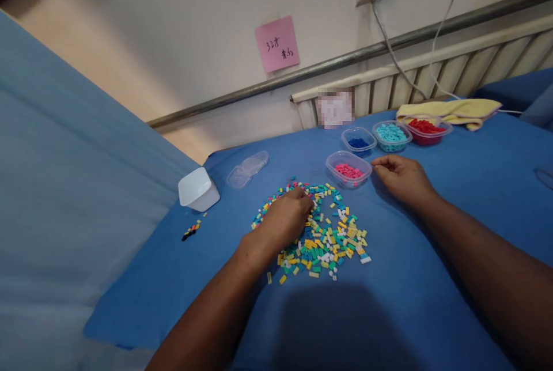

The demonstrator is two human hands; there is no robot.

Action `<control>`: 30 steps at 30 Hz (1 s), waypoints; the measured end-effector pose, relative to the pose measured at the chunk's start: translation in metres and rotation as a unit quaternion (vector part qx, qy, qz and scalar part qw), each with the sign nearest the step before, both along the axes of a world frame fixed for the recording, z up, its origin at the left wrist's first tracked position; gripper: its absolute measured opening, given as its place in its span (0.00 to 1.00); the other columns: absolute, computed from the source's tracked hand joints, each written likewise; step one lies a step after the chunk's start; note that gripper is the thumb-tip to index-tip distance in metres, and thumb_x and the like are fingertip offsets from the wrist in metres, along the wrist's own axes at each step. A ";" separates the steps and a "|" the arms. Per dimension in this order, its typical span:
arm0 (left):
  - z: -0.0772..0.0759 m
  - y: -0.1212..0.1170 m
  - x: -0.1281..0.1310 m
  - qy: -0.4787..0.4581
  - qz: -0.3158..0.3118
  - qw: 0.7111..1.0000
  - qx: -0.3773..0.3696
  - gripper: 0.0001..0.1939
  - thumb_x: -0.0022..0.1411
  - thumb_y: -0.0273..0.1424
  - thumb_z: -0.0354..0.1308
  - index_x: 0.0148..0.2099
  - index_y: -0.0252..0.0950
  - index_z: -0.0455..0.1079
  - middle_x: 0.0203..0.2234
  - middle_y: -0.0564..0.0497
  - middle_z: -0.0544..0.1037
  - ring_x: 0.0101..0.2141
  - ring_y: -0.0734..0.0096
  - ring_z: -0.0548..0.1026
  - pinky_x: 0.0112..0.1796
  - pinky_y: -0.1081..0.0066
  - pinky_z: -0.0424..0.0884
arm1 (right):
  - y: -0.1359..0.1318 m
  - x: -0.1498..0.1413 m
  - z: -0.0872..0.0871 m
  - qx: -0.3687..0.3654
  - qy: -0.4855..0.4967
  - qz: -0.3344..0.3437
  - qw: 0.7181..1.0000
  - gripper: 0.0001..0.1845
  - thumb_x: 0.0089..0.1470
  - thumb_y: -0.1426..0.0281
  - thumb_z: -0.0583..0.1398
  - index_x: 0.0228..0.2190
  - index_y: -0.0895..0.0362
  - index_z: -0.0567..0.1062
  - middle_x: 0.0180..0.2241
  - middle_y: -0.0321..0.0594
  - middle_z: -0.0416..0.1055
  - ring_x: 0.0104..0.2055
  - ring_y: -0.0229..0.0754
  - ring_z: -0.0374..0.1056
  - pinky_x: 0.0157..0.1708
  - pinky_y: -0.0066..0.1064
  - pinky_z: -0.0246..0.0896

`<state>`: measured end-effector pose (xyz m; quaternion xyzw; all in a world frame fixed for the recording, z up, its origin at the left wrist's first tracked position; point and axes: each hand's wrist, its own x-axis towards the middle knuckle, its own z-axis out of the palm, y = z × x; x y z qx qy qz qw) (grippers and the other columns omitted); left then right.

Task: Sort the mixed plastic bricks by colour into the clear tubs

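Small toy building bricks (pixel 322 250) in yellow, green, white, teal and pink lie in a loose pile on the blue cloth. Over the pile's upper left part is my left hand (pixel 288 212), its fingers curled down among the bricks. Whatever its fingertips hold is hidden. A clear plastic tub (pixel 362 178) contains pink bricks (pixel 349 171) just beyond the pile. Beside the tub's right edge rests my right hand (pixel 400 176), thumb and fingers drawn together. Whether they touch the rim or pinch a brick, I cannot tell.
Behind stand tubs of dark blue bricks (pixel 358 143), light blue bricks (pixel 391 133) and red bricks (pixel 425 126), near a yellow cloth (pixel 449 110). Clear lids (pixel 248 169), a white container (pixel 199 189) and a short row of bricks (pixel 191 231) lie left. A radiator (pixel 406 86) borders the back.
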<state>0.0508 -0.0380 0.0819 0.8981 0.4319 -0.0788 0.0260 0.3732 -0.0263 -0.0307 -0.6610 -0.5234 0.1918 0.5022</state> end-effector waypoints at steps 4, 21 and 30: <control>-0.001 -0.002 -0.009 -0.057 0.009 0.997 0.050 0.22 0.81 0.34 0.47 0.67 0.37 0.76 0.64 0.40 0.76 0.62 0.53 0.75 0.62 0.59 0.72 | 0.000 0.001 0.000 -0.001 -0.007 -0.002 1.000 0.15 0.58 0.61 0.63 0.41 0.52 0.87 0.36 0.40 0.86 0.34 0.50 0.79 0.39 0.40 0.73; -0.045 0.068 0.002 -0.061 0.133 0.989 -0.011 0.45 0.83 0.52 0.31 0.82 0.18 0.45 0.80 0.29 0.45 0.79 0.48 0.45 0.76 0.56 0.44 | -0.001 0.002 0.002 0.004 -0.005 0.006 1.000 0.16 0.56 0.59 0.62 0.39 0.52 0.86 0.35 0.41 0.86 0.34 0.49 0.78 0.36 0.39 0.71; -0.030 -0.014 0.039 -0.042 0.025 0.993 -0.110 0.51 0.79 0.62 0.32 0.84 0.26 0.40 0.81 0.41 0.36 0.80 0.51 0.35 0.77 0.49 0.36 | -0.006 0.004 0.002 0.001 -0.009 0.003 1.000 0.15 0.54 0.59 0.65 0.39 0.52 0.87 0.32 0.43 0.84 0.30 0.50 0.76 0.33 0.40 0.71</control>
